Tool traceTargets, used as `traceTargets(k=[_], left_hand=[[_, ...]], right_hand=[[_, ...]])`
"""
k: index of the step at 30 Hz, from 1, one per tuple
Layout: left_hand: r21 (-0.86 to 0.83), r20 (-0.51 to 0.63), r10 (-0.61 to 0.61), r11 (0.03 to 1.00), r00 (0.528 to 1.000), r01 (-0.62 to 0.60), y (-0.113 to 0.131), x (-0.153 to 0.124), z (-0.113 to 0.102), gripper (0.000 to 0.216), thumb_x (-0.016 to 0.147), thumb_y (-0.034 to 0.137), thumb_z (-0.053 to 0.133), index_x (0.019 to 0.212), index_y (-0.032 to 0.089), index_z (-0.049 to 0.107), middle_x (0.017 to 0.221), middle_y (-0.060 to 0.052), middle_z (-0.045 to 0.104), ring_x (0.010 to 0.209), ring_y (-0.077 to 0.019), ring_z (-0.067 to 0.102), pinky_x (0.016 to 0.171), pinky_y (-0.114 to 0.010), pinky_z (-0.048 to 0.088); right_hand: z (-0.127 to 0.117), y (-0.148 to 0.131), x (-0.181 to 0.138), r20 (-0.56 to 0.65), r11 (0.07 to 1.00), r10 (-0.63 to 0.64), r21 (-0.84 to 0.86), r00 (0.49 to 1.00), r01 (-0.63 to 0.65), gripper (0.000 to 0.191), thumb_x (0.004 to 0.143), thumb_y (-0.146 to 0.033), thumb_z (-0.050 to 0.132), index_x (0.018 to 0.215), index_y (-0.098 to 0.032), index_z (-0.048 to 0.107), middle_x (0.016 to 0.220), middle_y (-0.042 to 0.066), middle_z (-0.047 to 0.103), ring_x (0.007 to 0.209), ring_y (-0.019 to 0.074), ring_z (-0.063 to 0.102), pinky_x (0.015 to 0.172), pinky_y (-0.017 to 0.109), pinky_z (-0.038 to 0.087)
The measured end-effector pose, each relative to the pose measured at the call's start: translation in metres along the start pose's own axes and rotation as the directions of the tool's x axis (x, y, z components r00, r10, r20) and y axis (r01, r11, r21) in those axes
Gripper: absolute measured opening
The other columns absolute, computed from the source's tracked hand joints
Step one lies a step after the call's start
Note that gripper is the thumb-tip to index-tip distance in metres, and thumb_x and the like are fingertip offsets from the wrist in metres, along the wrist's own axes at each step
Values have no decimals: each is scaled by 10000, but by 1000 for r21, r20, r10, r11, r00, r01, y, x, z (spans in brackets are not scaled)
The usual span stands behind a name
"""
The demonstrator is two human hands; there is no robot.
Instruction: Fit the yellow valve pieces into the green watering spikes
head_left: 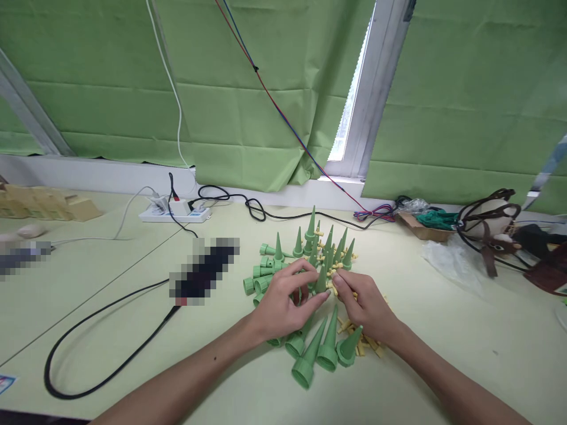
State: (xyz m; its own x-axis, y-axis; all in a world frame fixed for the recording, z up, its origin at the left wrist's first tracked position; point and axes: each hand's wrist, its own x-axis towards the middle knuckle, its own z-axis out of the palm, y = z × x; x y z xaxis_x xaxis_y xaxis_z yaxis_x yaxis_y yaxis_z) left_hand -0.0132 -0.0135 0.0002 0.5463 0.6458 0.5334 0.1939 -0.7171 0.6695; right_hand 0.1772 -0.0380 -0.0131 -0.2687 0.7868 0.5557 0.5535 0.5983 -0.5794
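Note:
Over a pile of green plastic parts, my left hand point(287, 298) grips a green cone-shaped spike point(322, 280) between thumb and fingers, its tip pointing up. Close beside it, my right hand point(365, 301) is closed in a pinch on a small yellow plastic piece point(330, 287), mostly covered by the fingers. The yellow piece is at the spike's side; whether it sits in the spike I cannot tell. More green spikes point(328, 348) with wide hollow ends lie in front of and behind my hands. Loose yellow pieces point(361, 341) are heaped partly under my right hand.
A white power strip point(175, 213) and a black cable point(283, 216) run along the back of the table. Left lies a blurred dark device point(206, 268) with a looped cord. At right are a clear plastic bag point(454, 262), a cardboard box point(423, 227) and a bundle of straps.

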Motion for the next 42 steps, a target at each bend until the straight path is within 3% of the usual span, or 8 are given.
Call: traceTargets(k=[4,9,13,18,23,27,36,42], left_hand=[[80,-8,88,993,996,-87,-5,-3,2,151,900,256,591,1012,173,649,1009,-74,563,564,-69,482,493,-224,417],[136,2,134,982,991,-133,-7,-4,3,166,908,236,582,1050,178,645,1025,-80,565,583,-76,501,507,-231,424],[126,-25,108,986,994,-105,-6,-4,3,190,903,241,598,1086,197,626,1073,-72,544,590,-66,504,529,-224,449],[64,-69,32,998,997,-28,0,-3,1,321,877,238,618,1183,223,522,1125,-70,500,606,-68,515,541,-224,453],[-44,-92,-47,998,995,43,4,1,0,86,922,257,532,943,177,511,827,-3,506,550,-81,439,504,-225,361],[-35,-71,-98,995,993,96,5,4,-1,379,991,325,413,686,146,548,589,20,448,558,-102,413,556,-244,330],[-163,31,-310,936,950,311,0,5,1,389,909,496,541,715,160,517,596,43,387,552,-94,344,506,-225,284],[-151,18,-349,925,937,348,1,4,1,351,859,479,623,731,172,509,554,61,357,514,-85,318,473,-216,262]], right_hand=[[0,0,0,11,1000,22,14,1000,-22,377,1025,-302,309,662,-218,251,570,-47,305,508,114,294,515,273,260],[2,1,0,13,998,47,47,999,-47,393,1029,-323,302,653,-217,253,559,-47,295,499,112,284,509,276,253],[1,1,0,-1,994,61,92,998,-61,387,1027,-322,321,658,-216,274,564,-49,286,504,113,274,508,275,246],[-1,0,0,-117,992,41,120,992,-27,368,1027,-293,335,668,-214,321,589,-42,336,518,113,324,520,265,274],[-1,1,-2,-195,990,54,136,979,-28,360,1026,-276,342,672,-218,318,597,-43,329,522,113,323,517,261,281],[0,3,-3,-193,987,69,156,979,-39,336,1022,-279,353,692,-215,355,610,-42,341,531,114,348,528,257,301],[-1,0,-2,-173,996,8,84,985,7,277,1007,-255,383,746,-198,456,638,-27,427,573,122,405,566,251,332],[0,-1,-2,-158,997,-12,78,987,24,258,1001,-231,390,756,-197,464,654,-22,447,586,122,424,579,247,344]])
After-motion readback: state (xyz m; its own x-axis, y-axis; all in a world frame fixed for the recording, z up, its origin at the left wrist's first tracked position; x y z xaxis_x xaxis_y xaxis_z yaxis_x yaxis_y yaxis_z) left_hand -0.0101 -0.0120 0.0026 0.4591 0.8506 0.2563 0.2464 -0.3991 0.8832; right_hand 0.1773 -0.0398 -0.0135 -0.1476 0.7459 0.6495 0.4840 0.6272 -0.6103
